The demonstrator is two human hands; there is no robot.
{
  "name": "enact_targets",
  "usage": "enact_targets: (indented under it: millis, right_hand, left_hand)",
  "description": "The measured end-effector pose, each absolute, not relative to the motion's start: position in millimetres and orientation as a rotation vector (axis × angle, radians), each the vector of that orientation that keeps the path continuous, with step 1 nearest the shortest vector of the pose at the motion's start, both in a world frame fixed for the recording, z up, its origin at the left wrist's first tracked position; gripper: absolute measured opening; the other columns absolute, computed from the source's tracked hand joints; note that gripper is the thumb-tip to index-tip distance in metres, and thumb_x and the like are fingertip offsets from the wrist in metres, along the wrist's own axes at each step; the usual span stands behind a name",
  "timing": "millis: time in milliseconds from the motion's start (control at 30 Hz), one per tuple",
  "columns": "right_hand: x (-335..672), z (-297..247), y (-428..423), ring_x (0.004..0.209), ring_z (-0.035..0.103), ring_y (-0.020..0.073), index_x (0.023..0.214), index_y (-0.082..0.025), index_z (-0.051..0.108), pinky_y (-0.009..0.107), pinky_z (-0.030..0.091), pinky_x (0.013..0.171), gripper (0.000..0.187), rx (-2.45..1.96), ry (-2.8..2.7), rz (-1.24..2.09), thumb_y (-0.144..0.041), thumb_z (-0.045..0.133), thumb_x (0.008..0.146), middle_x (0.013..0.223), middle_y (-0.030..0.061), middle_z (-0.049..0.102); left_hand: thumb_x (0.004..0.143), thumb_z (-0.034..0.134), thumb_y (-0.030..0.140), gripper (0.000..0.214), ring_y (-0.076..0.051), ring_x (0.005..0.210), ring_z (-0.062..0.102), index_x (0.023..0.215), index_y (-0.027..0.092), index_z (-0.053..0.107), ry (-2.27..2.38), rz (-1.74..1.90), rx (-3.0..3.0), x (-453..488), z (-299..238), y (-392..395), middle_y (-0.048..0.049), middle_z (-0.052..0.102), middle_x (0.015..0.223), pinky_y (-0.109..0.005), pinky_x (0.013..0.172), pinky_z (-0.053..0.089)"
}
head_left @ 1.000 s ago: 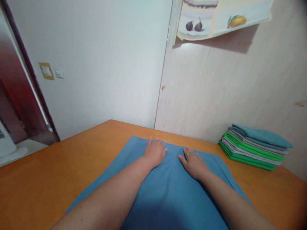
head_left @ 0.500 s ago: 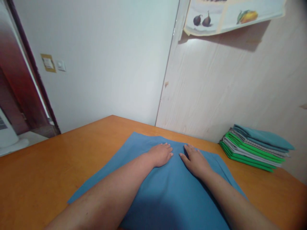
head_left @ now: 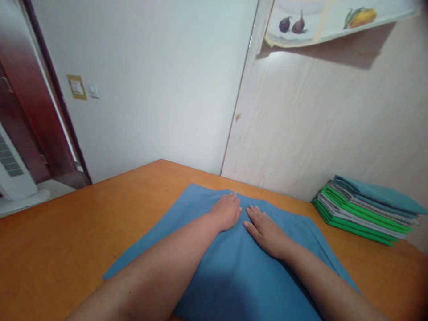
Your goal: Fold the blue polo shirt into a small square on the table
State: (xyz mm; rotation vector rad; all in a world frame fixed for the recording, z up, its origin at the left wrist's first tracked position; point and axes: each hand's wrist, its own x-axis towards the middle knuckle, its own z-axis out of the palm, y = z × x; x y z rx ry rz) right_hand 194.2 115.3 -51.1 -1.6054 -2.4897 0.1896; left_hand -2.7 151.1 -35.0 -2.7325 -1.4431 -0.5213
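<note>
A blue cloth lies spread flat on the orange wooden table. My left hand rests palm down on the cloth near its far edge, fingers stretched out and together. My right hand lies flat beside it, just to the right, fingers extended. The two hands sit side by side a little apart and hold nothing. Both forearms reach across the cloth from the near edge.
A stack of folded cloths, green, grey and teal, sits at the table's far right against the pale wood-grain panel. A fruit-print sheet hangs above. A white wall with a switch and a dark doorway lie to the left.
Both hands have slid over the cloth and now lie closer together near its far edge. The camera view has shifted a little to the left.
</note>
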Motion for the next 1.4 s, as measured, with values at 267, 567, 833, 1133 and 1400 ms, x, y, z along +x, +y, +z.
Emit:
enact_targets:
  millis: [267, 567, 833, 1133, 1400]
  right_hand:
    - [195.2, -50.3, 115.3, 0.151, 0.021, 0.0269, 0.155, -0.012, 0.036, 0.046, 0.018, 0.123, 0.080, -1.582, -2.462, 0.215, -0.066, 0.025, 0.097, 0.161, 0.0142, 0.030]
    - [216.4, -57.5, 133.4, 0.152, 0.017, 0.0304, 0.155, -0.004, 0.031, 0.047, 0.020, 0.122, 0.087, -1.959, -2.186, 0.056, -0.067, 0.027, 0.096, 0.163, 0.0205, 0.024]
    - [220.6, -56.1, 134.6, 0.152, 0.017, 0.0297, 0.157, -0.008, 0.026, 0.049, 0.019, 0.121, 0.089, -2.003, -2.222, 0.109, -0.070, 0.023, 0.095, 0.164, 0.0179, 0.022]
    - [268.0, -54.3, 142.5, 0.146, 0.031, 0.0369, 0.147, -0.009, 0.046, 0.058, 0.025, 0.116, 0.088, -2.246, -1.979, 0.006, -0.073, 0.018, 0.093, 0.154, 0.0207, 0.041]
    - [306.7, -57.4, 146.4, 0.147, 0.030, 0.0372, 0.147, -0.010, 0.046, 0.060, 0.026, 0.114, 0.087, -2.380, -1.839, 0.025, -0.073, 0.019, 0.093, 0.156, 0.0204, 0.038]
  left_hand:
    - [0.097, 0.029, 0.060, 0.074, -0.033, 0.150, 0.023, 0.148, 0.007, 0.040, -1.700, -0.391, -2.735, -7.1, -39.4, 157.6, -0.0214, 0.030, 0.160, -0.051, 0.120, 0.021]
    - [0.088, 0.026, 0.079, 0.094, -0.035, 0.153, 0.008, 0.154, 0.013, 0.032, -1.762, -0.368, -2.778, -8.7, -38.8, 156.7, -0.0194, 0.018, 0.164, -0.060, 0.119, 0.013]
    - [0.087, 0.027, 0.081, 0.094, -0.036, 0.153, 0.010, 0.155, 0.015, 0.032, -1.800, -0.357, -2.767, -8.8, -35.7, 155.8, -0.0189, 0.017, 0.164, -0.064, 0.118, 0.011]
    - [0.085, 0.026, 0.084, 0.098, -0.035, 0.153, 0.011, 0.155, 0.016, 0.032, -1.804, -0.354, -2.777, -10.6, -34.3, 155.8, -0.0179, 0.018, 0.164, -0.063, 0.118, 0.012]
    - [0.085, 0.026, 0.083, 0.098, -0.035, 0.153, 0.010, 0.155, 0.015, 0.032, -1.804, -0.346, -2.786, -10.7, -33.8, 156.3, -0.0174, 0.018, 0.164, -0.063, 0.118, 0.011]
